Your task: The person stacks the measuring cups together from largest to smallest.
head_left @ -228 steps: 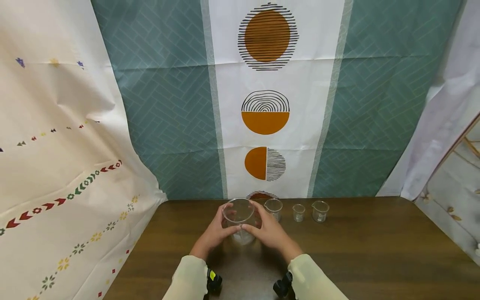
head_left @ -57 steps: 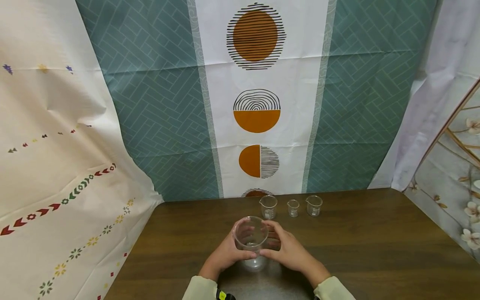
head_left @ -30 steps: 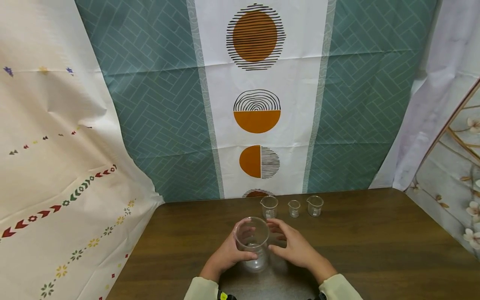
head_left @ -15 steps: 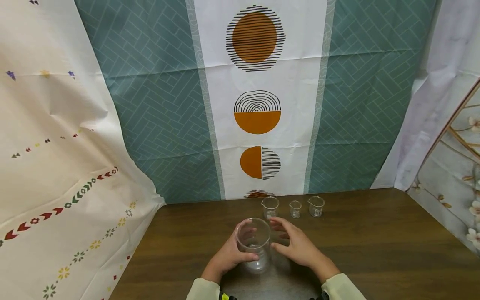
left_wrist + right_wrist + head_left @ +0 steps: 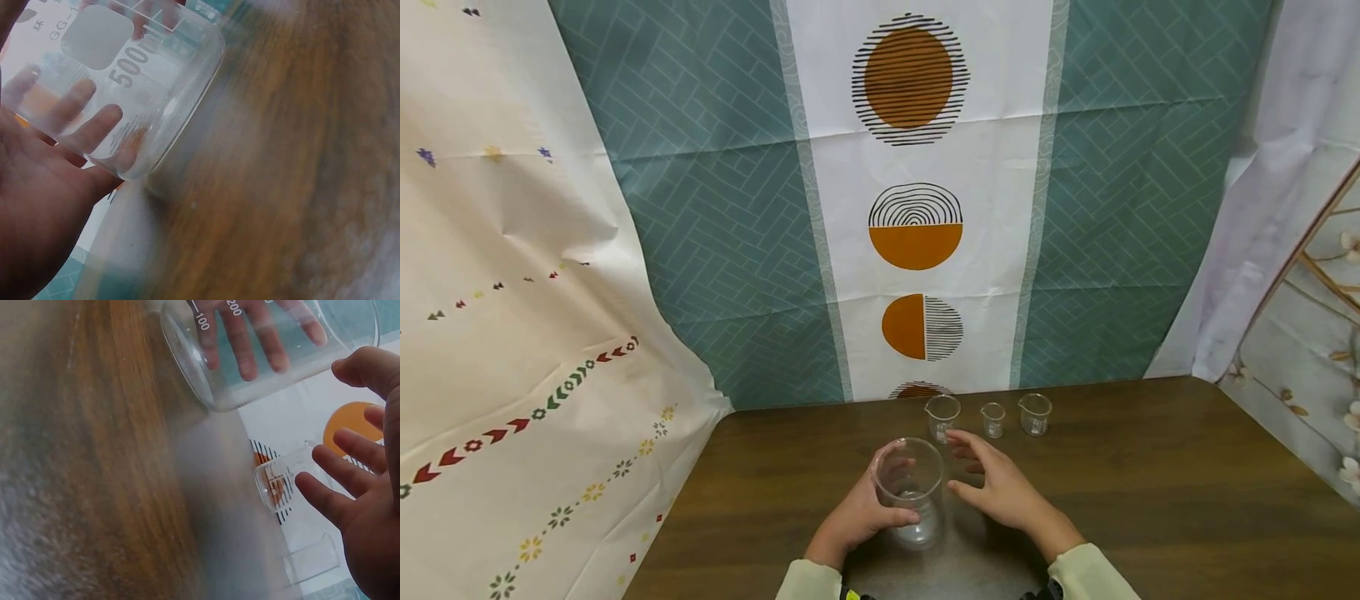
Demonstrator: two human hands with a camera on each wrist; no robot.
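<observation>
A large clear glass beaker (image 5: 917, 521), marked 500 ml in the left wrist view, stands upright on the wooden table. My left hand (image 5: 868, 510) wraps its left side, thumb across the front and fingers round the back. Through the glass (image 5: 228, 375) the right wrist view shows those fingers spread. My right hand (image 5: 1000, 492) hovers just right of the beaker, fingers parted and slightly bent, holding nothing. In the right wrist view the right hand's fingers (image 5: 350, 472) are apart from the glass.
Behind the hands, three smaller beakers stand in a row near the table's back edge: a left one (image 5: 942, 417), a tiny middle one (image 5: 993, 422) and a right one (image 5: 1035, 417). A patterned cloth (image 5: 737, 250) hangs behind the wooden table (image 5: 1150, 483).
Both hands held the large beaker near the small ones, and it later stood closer to me. My right hand has since come off it and drifted right; the left hand stays round it.
</observation>
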